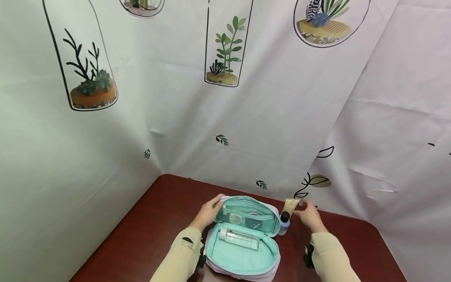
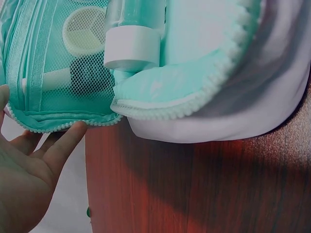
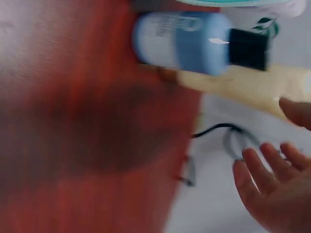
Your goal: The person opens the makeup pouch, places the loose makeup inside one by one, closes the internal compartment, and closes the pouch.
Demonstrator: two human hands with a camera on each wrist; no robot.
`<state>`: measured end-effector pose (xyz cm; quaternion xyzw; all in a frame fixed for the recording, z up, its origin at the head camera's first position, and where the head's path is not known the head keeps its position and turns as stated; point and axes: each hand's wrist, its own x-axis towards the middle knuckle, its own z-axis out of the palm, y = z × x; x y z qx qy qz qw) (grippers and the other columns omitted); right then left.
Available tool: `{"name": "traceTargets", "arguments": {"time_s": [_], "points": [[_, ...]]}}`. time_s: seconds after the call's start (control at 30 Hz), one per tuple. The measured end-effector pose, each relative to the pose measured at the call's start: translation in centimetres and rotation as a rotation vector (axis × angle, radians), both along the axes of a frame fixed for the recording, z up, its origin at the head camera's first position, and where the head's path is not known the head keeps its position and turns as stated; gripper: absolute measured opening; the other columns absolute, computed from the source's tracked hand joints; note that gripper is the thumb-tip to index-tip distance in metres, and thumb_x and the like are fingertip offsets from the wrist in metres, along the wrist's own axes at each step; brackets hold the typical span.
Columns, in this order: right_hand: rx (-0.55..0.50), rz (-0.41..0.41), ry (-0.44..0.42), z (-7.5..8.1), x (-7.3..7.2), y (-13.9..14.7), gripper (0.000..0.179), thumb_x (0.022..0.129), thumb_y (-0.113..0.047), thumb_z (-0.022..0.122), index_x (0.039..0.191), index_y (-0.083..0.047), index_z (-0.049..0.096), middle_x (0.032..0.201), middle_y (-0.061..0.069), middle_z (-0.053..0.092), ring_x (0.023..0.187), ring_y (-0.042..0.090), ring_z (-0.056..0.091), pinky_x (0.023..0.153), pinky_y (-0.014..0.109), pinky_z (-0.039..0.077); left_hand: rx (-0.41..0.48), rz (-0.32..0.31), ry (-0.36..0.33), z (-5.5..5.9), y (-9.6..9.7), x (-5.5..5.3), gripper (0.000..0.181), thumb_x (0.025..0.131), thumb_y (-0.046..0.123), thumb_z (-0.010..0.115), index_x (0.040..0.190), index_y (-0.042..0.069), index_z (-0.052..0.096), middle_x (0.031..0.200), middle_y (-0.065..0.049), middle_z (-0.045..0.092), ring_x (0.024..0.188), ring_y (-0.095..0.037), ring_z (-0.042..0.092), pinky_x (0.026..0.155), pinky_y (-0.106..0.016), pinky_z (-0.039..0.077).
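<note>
A toiletry bag (image 1: 243,268) lies unzipped on the table, pale lilac outside and mint green inside. My left hand (image 1: 208,213) grips the left edge of its raised lid (image 1: 266,225), thumb on the inner side. Behind the lid's mesh pocket sit a round container (image 2: 85,31) and a dark-and-white item (image 2: 90,75). A clear bottle with a white cap (image 1: 239,239) lies inside the bag. To the right of the lid, a blue bottle with a black cap (image 3: 194,41) stands before a cream-coloured tube (image 3: 248,87). Beside the tube, my right hand (image 1: 309,215) has its fingers spread, holding nothing.
The dark red wooden table (image 1: 155,219) has rounded far corners. White fabric printed with plants (image 1: 246,129) hangs close behind its back edge and along the left. Both forearms wear cream sleeves, with a black band (image 1: 309,256) at the right wrist.
</note>
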<state>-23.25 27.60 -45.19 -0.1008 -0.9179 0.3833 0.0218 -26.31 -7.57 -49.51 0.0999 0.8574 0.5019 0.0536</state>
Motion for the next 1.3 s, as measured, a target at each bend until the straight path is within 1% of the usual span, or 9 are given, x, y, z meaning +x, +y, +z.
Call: {"name": "traceTargets", "arguments": {"time_s": [0.13, 0.3, 0.5, 0.67, 0.8, 0.9, 1.03, 1.17, 1.3], "points": [[-0.149, -0.001, -0.064, -2.2, 0.1, 0.1, 0.058, 0.091, -0.01, 0.056, 0.135, 0.013, 0.027, 0.135, 0.04, 0.023, 0.121, 0.054, 0.028, 0.096, 0.061, 0.028, 0.0, -0.006, 0.002, -0.1, -0.1, 0.2, 0.046, 0.098, 0.033, 0.045, 0.142, 0.02, 0.04, 0.14, -0.016, 0.041, 0.125, -0.039, 0.039, 0.094, -0.058, 0.034], [-0.268, -0.004, -0.068, -3.8, 0.2, -0.4, 0.056, 0.093, -0.01, 0.052, 0.136, 0.015, 0.025, 0.134, 0.039, 0.029, 0.122, 0.052, 0.029, 0.098, 0.059, 0.028, 0.004, -0.01, 0.007, -0.5, -0.2, 0.4, 0.046, 0.098, 0.034, 0.045, 0.142, 0.02, 0.04, 0.14, -0.015, 0.042, 0.125, -0.039, 0.039, 0.094, -0.058, 0.034], [-0.281, -0.026, -0.001, -4.8, 0.4, -0.3, 0.049, 0.092, -0.008, 0.052, 0.129, 0.016, 0.033, 0.126, 0.039, 0.039, 0.117, 0.05, 0.037, 0.096, 0.056, 0.031, 0.013, -0.008, 0.01, -0.7, -0.2, 0.5, 0.047, 0.097, 0.036, 0.045, 0.142, 0.019, 0.04, 0.139, -0.017, 0.042, 0.125, -0.04, 0.039, 0.094, -0.058, 0.034], [-0.267, -0.02, 0.037, -5.0, 0.2, 0.1, 0.05, 0.091, -0.005, 0.052, 0.13, 0.015, 0.029, 0.128, 0.039, 0.038, 0.117, 0.049, 0.039, 0.094, 0.055, 0.034, 0.008, -0.004, 0.008, -0.5, 0.1, 0.4, 0.047, 0.097, 0.035, 0.045, 0.142, 0.021, 0.04, 0.139, -0.016, 0.042, 0.125, -0.039, 0.039, 0.094, -0.058, 0.035], [-0.26, -0.014, 0.088, -4.6, 0.0, 0.3, 0.054, 0.09, -0.003, 0.055, 0.135, 0.011, 0.028, 0.128, 0.037, 0.04, 0.115, 0.046, 0.042, 0.089, 0.049, 0.041, 0.012, -0.005, 0.018, -0.2, 0.3, 0.2, 0.046, 0.097, 0.034, 0.045, 0.141, 0.021, 0.041, 0.139, -0.016, 0.042, 0.125, -0.039, 0.039, 0.094, -0.058, 0.035], [-0.252, -0.022, 0.14, -3.9, -0.3, 0.5, 0.057, 0.088, -0.008, 0.061, 0.136, 0.006, 0.032, 0.127, 0.032, 0.042, 0.112, 0.042, 0.045, 0.083, 0.042, 0.044, 0.015, -0.003, 0.022, -0.1, 0.5, 0.1, 0.046, 0.098, 0.033, 0.046, 0.141, 0.02, 0.041, 0.139, -0.016, 0.042, 0.125, -0.038, 0.039, 0.094, -0.057, 0.035], [-0.147, -0.006, 0.174, -2.8, -0.5, 0.7, 0.053, 0.087, -0.02, 0.066, 0.129, 0.004, 0.045, 0.12, 0.029, 0.048, 0.1, 0.036, 0.05, 0.075, 0.037, 0.044, 0.017, 0.001, 0.019, -0.1, 0.4, 0.2, 0.045, 0.098, 0.031, 0.046, 0.141, 0.02, 0.041, 0.139, -0.016, 0.042, 0.125, -0.038, 0.039, 0.094, -0.057, 0.035], [0.0, 0.002, 0.175, -1.9, -0.3, 1.0, 0.037, 0.085, -0.024, 0.068, 0.108, 0.005, 0.059, 0.099, 0.023, 0.059, 0.079, 0.028, 0.051, 0.063, 0.034, 0.041, 0.019, 0.007, 0.027, -0.2, 0.3, 0.2, 0.045, 0.098, 0.031, 0.046, 0.141, 0.018, 0.041, 0.138, -0.017, 0.043, 0.125, -0.039, 0.04, 0.094, -0.057, 0.035], [0.137, 0.015, 0.158, -0.2, 0.2, 1.6, 0.024, 0.085, -0.023, 0.066, 0.095, -0.001, 0.061, 0.085, 0.013, 0.06, 0.068, 0.022, 0.05, 0.056, 0.033, 0.038, 0.022, 0.017, 0.038, -0.2, 0.2, 0.1, 0.046, 0.098, 0.032, 0.046, 0.141, 0.017, 0.041, 0.138, -0.017, 0.043, 0.124, -0.039, 0.04, 0.094, -0.057, 0.035]]}}
